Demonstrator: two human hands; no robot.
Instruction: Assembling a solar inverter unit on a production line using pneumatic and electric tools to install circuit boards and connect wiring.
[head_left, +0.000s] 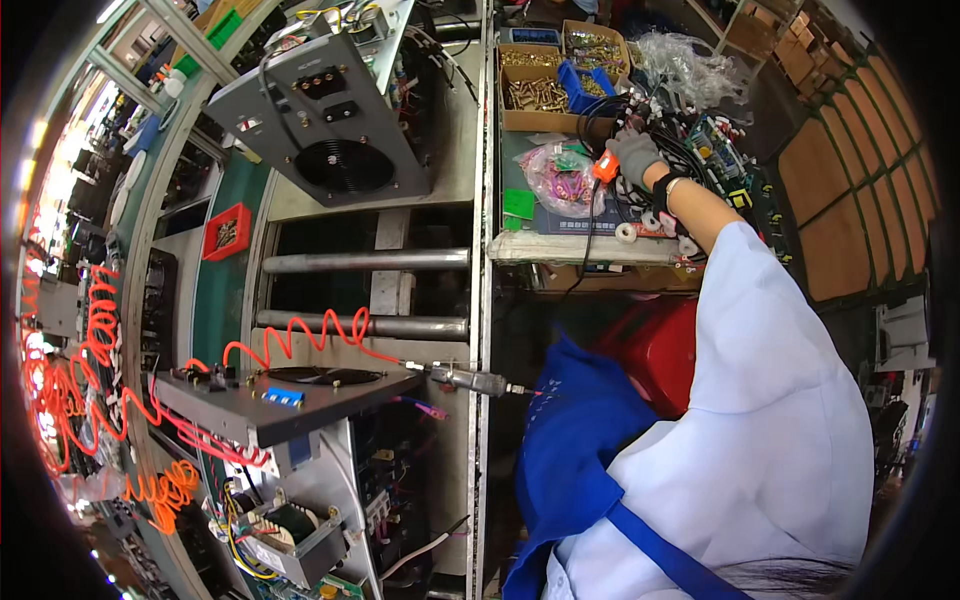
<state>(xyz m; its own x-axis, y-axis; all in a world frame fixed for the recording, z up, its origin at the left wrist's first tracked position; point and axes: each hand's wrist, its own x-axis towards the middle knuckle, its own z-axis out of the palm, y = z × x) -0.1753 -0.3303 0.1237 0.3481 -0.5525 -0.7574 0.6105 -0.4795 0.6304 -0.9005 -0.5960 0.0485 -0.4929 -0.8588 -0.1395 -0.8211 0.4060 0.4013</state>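
- Person's white sleeve (770,380) and blue apron (575,440): fill 3 to 6 o'clock, arm reaching toward 1 o'clock.
- Tabletop (590,247): from 12 to 2 o'clock, crowded. Cables and the reaching hand are up here.
- Grey-panelled unit (385,130) with a round fan opening: 11 o'clock. Second unit (285,420), wiring and transformer exposed: 8 o'clock.
- Black cable bundle (682,150): between 1 and 2 o'clock on the tabletop, beside green circuit boards (716,148). Should handle light, limp, snag-prone. Best hold is probably a plug body or several strands together, not one thin wire. Boards look stiff but fragile; edges only.
- Cardboard box (555,122) of brass-coloured fasteners: just past 12, near the hand.
- Driver (465,380) on a coiled orange hose: just below centre, toward 6. Rigid, likely the heaviest small item; take it by the barrel.
- Right hand (634,157), grey glove: 1:30, over the near side of the bundle. Fingers look partly curled; can't tell how wide they are or whether they grip anything. Left hand: out of frame.
- Orange piece (606,167): right at the fingers, contact unclear. Looks hard and light; pinch by its sides.
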